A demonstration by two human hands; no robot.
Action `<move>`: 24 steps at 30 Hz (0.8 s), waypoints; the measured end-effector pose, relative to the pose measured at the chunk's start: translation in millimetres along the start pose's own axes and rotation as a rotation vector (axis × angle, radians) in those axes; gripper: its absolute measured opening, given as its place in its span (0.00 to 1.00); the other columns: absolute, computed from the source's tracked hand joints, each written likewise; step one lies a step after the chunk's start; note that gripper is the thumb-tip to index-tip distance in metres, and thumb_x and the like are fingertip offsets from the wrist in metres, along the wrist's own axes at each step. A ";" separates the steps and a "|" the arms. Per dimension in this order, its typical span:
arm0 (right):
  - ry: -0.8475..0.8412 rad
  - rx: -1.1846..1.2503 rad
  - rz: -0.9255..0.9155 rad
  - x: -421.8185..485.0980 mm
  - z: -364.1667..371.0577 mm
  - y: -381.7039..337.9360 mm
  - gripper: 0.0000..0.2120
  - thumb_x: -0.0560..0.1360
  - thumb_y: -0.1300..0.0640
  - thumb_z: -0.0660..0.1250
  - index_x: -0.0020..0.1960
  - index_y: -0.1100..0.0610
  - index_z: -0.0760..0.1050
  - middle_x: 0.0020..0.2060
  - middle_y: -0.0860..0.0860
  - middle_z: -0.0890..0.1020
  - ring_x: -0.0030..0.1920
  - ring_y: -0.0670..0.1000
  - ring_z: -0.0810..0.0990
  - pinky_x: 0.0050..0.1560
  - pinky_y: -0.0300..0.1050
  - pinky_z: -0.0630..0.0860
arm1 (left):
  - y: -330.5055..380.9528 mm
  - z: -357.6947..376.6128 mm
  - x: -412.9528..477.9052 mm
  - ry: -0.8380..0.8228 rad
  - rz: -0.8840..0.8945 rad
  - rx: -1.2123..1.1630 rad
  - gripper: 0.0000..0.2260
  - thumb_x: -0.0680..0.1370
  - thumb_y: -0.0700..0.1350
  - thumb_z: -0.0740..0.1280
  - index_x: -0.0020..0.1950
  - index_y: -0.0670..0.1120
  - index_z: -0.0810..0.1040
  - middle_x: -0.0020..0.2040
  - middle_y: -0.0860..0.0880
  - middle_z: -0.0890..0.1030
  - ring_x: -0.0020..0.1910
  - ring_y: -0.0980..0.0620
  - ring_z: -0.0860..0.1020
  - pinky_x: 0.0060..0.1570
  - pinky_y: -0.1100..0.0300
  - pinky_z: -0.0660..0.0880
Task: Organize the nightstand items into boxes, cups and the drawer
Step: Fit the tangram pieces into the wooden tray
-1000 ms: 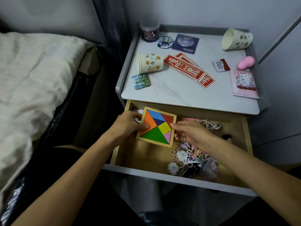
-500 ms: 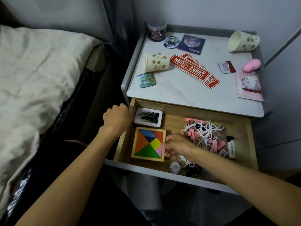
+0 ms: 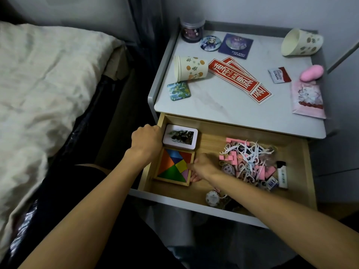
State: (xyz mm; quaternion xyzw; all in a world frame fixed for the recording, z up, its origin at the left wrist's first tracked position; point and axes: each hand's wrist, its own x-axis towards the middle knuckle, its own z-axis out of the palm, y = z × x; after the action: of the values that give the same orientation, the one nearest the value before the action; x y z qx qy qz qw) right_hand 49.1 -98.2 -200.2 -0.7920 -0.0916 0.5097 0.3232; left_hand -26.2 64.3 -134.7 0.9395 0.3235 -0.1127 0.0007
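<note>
A bedroom corner, an unmade cream-sheeted bed (image 3: 48, 84) at left: a grey nightstand (image 3: 223, 105) stands with its wooden drawer (image 3: 209, 140) pulled open. On top lie two paper cups tipped on their sides, one orange-printed (image 3: 191, 68) and one brown-spotted (image 3: 301, 42), well apart. Between them are two overlapping red paper strips (image 3: 233, 76), a round badge (image 3: 210, 42), a navy card (image 3: 235, 45) and a lidded clear jar (image 3: 192, 30). A pink oval object (image 3: 311, 73) sits just behind a pink packet (image 3: 308, 99) at the right edge.

In the drawer's front left corner lies a square wooden-framed tangram puzzle (image 3: 172, 167). A white photo-lidded tin (image 3: 180, 138) sits just behind it. The right hand (image 3: 204, 167) takes the puzzle's right edge, its fingers (image 3: 194, 179) curled beneath the frame. The left hand (image 3: 146, 140) is balled at the drawer's left wall, covering the tin's left edge; whether it clasps the wall is unclear. To the right sits one heap of pink blocks and white clips (image 3: 248, 158), a white lighter (image 3: 282, 174) beside it.
</note>
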 end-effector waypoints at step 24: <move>0.043 -0.722 -0.385 -32.9 5.5 -3.1 0.34 0.69 0.53 0.77 0.68 0.55 0.62 0.51 0.53 0.80 0.51 0.54 0.81 0.51 0.53 0.81 | 5.7 -10.7 -9.0 -0.049 0.001 0.068 0.10 0.83 0.43 0.60 0.61 0.42 0.74 0.56 0.44 0.78 0.55 0.42 0.78 0.46 0.53 0.72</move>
State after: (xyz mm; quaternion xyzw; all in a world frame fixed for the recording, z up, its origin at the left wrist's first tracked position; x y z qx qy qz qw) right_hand 29.6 -109.1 -175.2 -0.8335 -0.4045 0.3583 0.1156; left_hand -27.4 55.1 -122.8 0.9362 0.3187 -0.1465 -0.0232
